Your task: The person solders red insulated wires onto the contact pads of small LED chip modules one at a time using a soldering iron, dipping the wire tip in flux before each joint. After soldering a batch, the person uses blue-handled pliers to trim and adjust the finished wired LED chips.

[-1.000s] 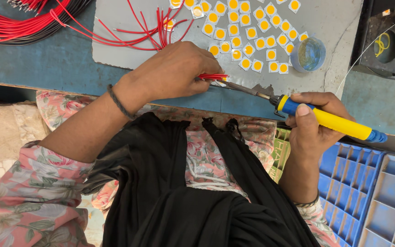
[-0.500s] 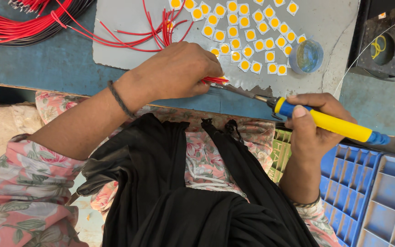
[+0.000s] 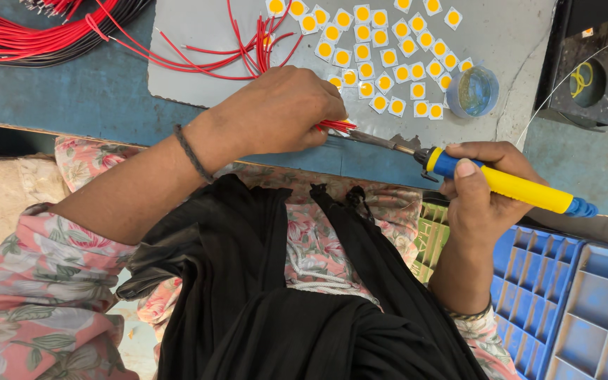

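Your left hand pinched tight on red wire ends, near edge of grey mat. Right hand clamped around soldering iron, tip at wires. Yellow pads far side mostly unwired; loose red wires waiting far left.

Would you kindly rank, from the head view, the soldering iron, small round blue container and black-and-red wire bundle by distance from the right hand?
1. Soldering iron: held in the right hand.
2. Small round blue container: just above, on the grey mat.
3. Black-and-red wire bundle: far top left.

Bright, even light from above; shadows soft and faint, focus sharp throughout, slight wide-angle bending at the edges.
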